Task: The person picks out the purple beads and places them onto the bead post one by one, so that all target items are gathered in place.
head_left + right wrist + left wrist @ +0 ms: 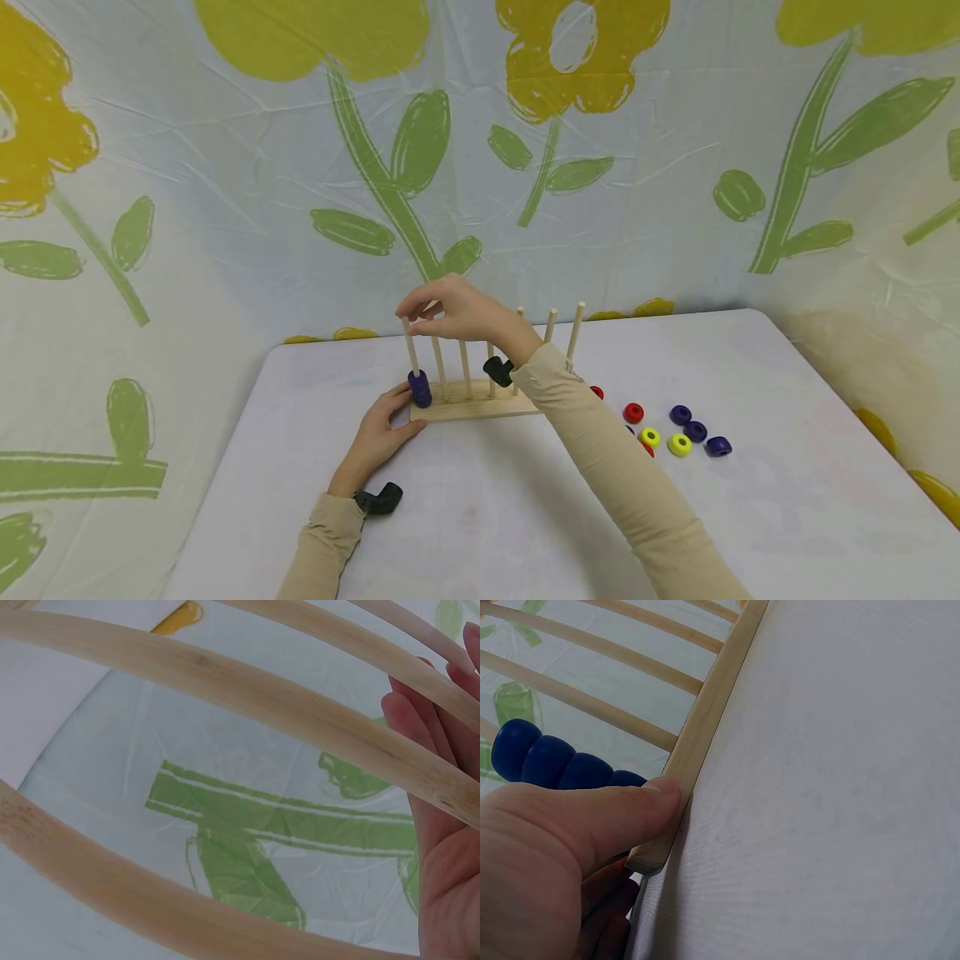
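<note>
- The left hand (381, 435) grips the near left corner of the wooden base (480, 407), its thumb on the edge and its other fingers partly hidden beyond.
- The right hand (461, 308) is at the top of the leftmost peg (412, 354), fingers bent about the tip; I cannot tell whether they pinch it.
- A stack of dark blue beads (420, 389) sits low on that peg, just beside the left hand; the left wrist view shows four.
- The other upright pegs (465, 367) rise in a row to the right, partly behind the right forearm.
- The base stands on the white bench (480, 517), toward its far side.
- Right of the base lie loose beads: red beads (633, 412), yellow beads (679, 444) and more blue beads (695, 431), some partly hidden by the right sleeve (622, 467).
- Behind hangs a flowered cloth (262, 167).
</note>
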The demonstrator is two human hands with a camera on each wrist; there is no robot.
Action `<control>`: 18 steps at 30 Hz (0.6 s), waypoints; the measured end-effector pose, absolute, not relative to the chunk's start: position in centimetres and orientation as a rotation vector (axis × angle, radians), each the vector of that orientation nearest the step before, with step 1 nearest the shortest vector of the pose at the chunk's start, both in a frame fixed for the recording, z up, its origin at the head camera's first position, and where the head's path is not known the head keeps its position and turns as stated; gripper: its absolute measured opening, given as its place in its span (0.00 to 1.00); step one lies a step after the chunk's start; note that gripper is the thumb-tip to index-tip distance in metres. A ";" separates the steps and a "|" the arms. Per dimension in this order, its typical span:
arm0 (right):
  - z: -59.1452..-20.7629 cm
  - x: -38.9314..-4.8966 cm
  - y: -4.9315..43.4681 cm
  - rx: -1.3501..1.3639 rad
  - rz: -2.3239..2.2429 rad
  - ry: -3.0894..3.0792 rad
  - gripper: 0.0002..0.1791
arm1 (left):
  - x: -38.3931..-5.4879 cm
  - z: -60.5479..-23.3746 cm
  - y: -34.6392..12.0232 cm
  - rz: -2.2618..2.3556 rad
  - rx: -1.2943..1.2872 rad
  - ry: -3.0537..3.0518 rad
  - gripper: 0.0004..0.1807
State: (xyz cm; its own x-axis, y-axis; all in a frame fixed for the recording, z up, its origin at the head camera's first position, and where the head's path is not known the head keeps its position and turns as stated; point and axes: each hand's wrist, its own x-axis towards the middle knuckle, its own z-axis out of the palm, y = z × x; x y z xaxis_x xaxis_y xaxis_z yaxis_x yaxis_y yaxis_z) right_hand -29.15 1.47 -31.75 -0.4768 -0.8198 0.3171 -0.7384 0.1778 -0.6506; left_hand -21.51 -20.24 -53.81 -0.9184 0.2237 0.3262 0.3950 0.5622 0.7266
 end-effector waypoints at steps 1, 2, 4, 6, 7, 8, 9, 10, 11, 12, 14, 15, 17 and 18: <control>-31.8 -29.2 1.5 -1.547 -1.187 2.328 0.13 | -21.5 -53.8 -20.2 -1.289 -0.518 -2.600 0.29; -31.8 -29.2 1.5 -1.546 -1.188 2.328 0.13 | -21.5 -53.8 -20.2 -1.292 -0.517 -2.600 0.29; -31.8 -29.2 1.5 -1.545 -1.192 2.326 0.13 | -21.4 -53.7 -20.2 -1.302 -0.512 -2.606 0.30; -31.8 -29.2 1.5 -1.549 -1.201 2.324 0.13 | -21.4 -53.7 -20.2 -1.315 -0.507 -2.611 0.30; -31.8 -29.3 1.5 -1.553 -1.211 2.325 0.13 | -21.4 -53.6 -20.3 -1.317 -0.507 -2.614 0.30; -31.9 -29.3 1.5 -1.558 -1.226 2.324 0.12 | -21.4 -53.6 -20.3 -1.320 -0.508 -2.616 0.30; -31.9 -29.4 1.5 -1.564 -1.243 2.324 0.12 | -21.4 -53.6 -20.3 -1.325 -0.508 -2.619 0.30; -32.0 -29.4 1.6 -1.570 -1.260 2.328 0.11 | -21.5 -53.6 -20.3 -1.329 -0.511 -2.617 0.30; -32.1 -29.5 1.6 -1.575 -1.284 2.331 0.11 | -21.5 -53.6 -20.3 -1.334 -0.513 -2.617 0.30; -32.1 -29.6 1.6 -1.577 -1.311 2.337 0.10 | -21.4 -53.6 -20.3 -1.336 -0.516 -2.616 0.30; -32.1 -29.6 1.7 -1.582 -1.365 2.346 0.10 | -21.4 -53.6 -20.3 -1.341 -0.517 -2.616 0.30; -32.0 -29.6 1.8 -1.582 -1.390 2.353 0.10 | -21.4 -53.6 -20.3 -1.343 -0.515 -2.617 0.30; -31.9 -29.5 2.0 -1.584 -1.437 2.364 0.10 | -21.5 -53.7 -20.3 -1.342 -0.511 -2.621 0.30; -31.8 -29.4 2.1 -1.587 -1.456 2.370 0.10 | -21.5 -53.7 -20.3 -1.343 -0.511 -2.621 0.30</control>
